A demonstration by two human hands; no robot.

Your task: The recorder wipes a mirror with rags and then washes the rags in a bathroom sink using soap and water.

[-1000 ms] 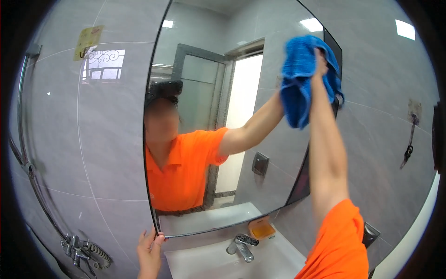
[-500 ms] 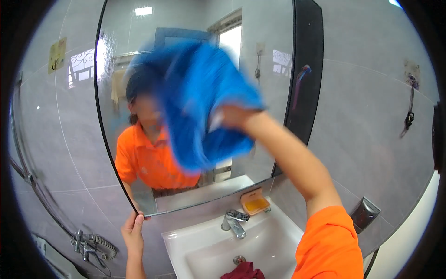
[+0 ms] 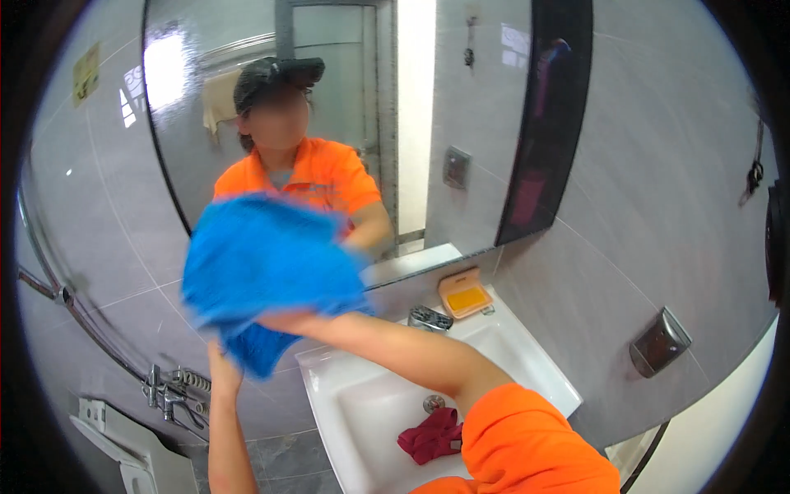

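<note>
A blue cloth (image 3: 263, 263), smeared by motion, covers the lower left part of the mirror cabinet (image 3: 461, 189). My right hand (image 3: 288, 321) is closed on it from below, its fingers mostly lost in the folds. The right arm, in an orange sleeve, reaches across above the sink. My left hand (image 3: 224, 366) is raised near the mirror's lower left corner. Cloth hides its fingers, and only the wrist and forearm show plainly. The mirror reflects me in a dark cap and orange shirt.
Below the mirror is a white sink (image 3: 354, 449) with a chrome faucet (image 3: 430, 318), partly behind my arm. A dark red cloth (image 3: 432, 436) lies in the basin. An open soap box (image 3: 465, 296) sits on the rim. Shower fittings (image 3: 169, 395) are on the left wall, a dispenser (image 3: 661, 342) on the right.
My right hand has swept the blue cloth from the mirror's upper middle down and left to its lower left corner. The cloth now hides my left hand's fingers. The view has shifted.
</note>
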